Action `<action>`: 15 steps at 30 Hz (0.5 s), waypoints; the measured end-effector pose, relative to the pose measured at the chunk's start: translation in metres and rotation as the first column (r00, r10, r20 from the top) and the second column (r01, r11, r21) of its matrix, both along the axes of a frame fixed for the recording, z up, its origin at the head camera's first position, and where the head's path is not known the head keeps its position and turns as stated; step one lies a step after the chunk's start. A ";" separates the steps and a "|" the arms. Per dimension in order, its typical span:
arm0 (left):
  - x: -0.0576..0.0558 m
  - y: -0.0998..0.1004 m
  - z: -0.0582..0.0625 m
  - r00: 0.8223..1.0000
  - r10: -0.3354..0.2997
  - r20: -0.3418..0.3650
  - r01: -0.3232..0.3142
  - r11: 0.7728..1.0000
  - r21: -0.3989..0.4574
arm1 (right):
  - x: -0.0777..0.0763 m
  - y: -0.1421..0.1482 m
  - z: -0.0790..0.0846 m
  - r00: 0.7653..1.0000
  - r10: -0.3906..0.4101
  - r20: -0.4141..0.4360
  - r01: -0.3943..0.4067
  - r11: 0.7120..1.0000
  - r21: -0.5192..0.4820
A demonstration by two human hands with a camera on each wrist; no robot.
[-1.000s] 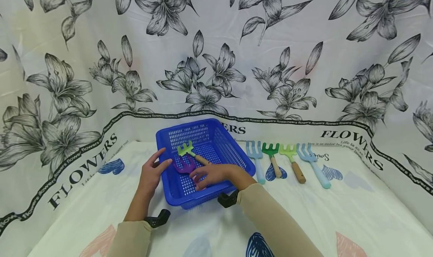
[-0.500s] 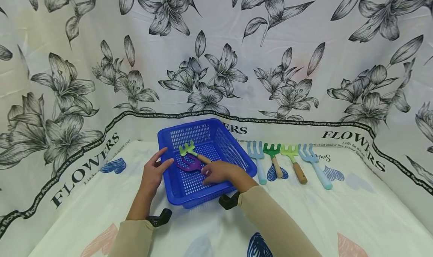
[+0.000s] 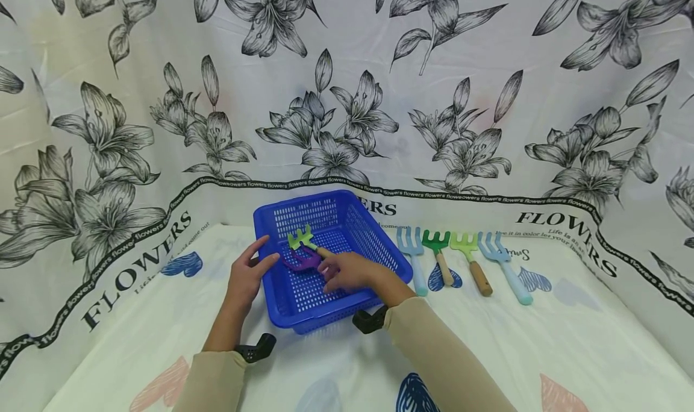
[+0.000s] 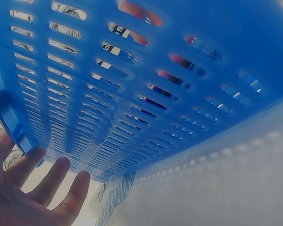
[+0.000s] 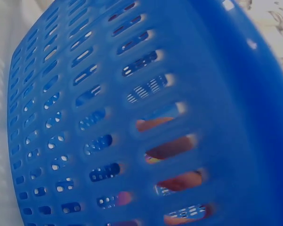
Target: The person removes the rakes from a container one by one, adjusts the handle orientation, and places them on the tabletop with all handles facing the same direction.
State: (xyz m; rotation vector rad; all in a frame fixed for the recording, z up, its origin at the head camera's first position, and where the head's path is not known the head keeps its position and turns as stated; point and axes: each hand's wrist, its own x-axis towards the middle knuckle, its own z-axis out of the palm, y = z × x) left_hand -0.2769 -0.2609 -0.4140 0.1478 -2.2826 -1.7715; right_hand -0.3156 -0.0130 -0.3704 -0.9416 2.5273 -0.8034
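Note:
In the head view, my left hand [image 3: 246,273] rests at the left rim of the blue plastic basket [image 3: 282,315], thumb and index finger over the edge. Its other fingers extend loosely along the outer wall in the left wrist view. Reaching over the near right rim, my right hand [image 3: 347,273] is inside the basket, its curled fingers gripping a purple hand fork [image 3: 303,262] near its handle end. The handle is hidden by the hand. A lime-green hand fork [image 3: 301,238] with a wooden handle lies just behind, its handle end partly covered by the right hand.
Right of the basket, several hand forks lie in a row: a light blue one [image 3: 414,255], a dark green one [image 3: 437,241], a lime-green one [image 3: 465,243] and another light blue one [image 3: 506,261]. A flower-print cloth [image 3: 347,87] hangs behind.
The right hand has moved slightly farther into the basket, shifting and turning the purple hand fork toward the lime-green one. The left hand stays at the rim.

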 end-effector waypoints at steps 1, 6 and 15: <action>0.000 0.000 0.000 1.000 -0.001 -0.001 0.001 1.000 0.001 | 0.001 0.000 0.001 1.000 -0.002 -0.001 0.002 1.000 -0.016; 0.000 0.000 0.000 1.000 0.001 0.004 -0.001 1.000 -0.001 | 0.000 0.001 0.002 0.999 -0.028 -0.031 0.025 0.995 -0.098; -0.001 -0.001 -0.001 1.000 -0.003 -0.008 0.003 1.000 -0.003 | 0.001 0.002 0.004 0.986 -0.158 -0.044 0.143 0.959 -0.247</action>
